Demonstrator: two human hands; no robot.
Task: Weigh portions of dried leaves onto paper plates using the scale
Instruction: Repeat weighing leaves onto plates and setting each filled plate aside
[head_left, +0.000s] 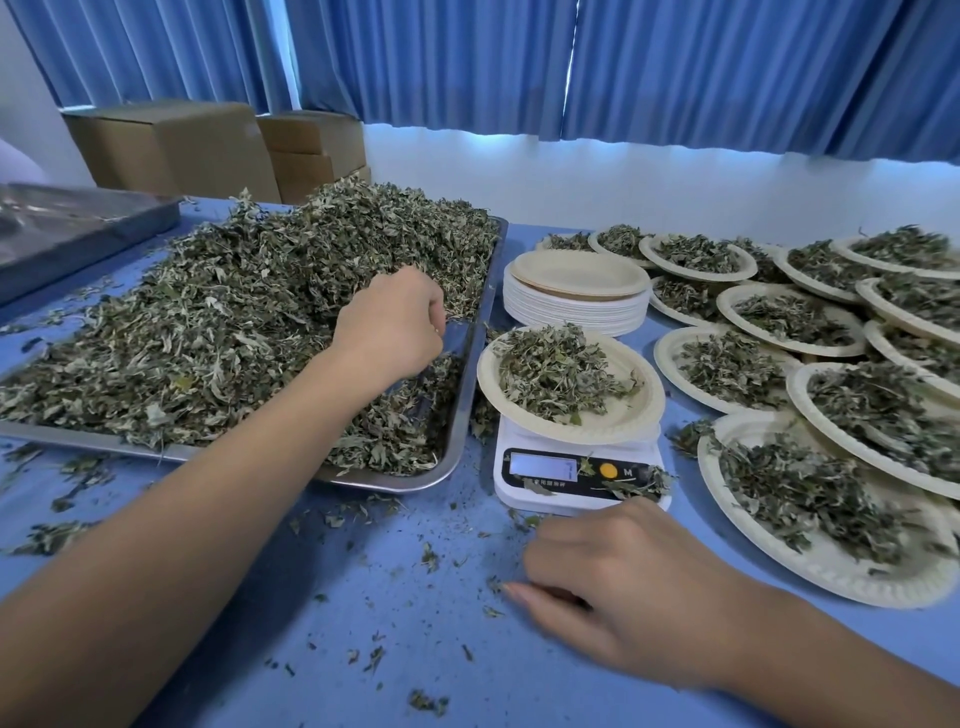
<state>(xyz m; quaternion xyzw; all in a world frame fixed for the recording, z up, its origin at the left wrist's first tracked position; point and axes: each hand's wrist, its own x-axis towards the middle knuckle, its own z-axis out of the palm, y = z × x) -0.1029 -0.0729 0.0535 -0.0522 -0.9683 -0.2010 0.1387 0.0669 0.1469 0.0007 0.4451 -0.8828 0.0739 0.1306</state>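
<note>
A steel tray (459, 451) holds a big heap of dried leaves (244, 312). My left hand (389, 322) reaches over the tray's right side, its fingers curled down into the leaves by a bare patch of metal. To the right stands a white scale (558, 486) with a lit display. On it sits a paper plate (631, 415) with a small mound of leaves (556, 369). My right hand (623, 587) rests on the blue table in front of the scale, loosely curled and holding nothing.
A stack of empty paper plates (576, 309) stands behind the scale. Several leaf-filled plates (831, 561) overlap across the right side. A second metal tray (78, 228) lies at the far left, with cardboard boxes (171, 145) behind it. Leaf crumbs litter the tabletop (363, 597).
</note>
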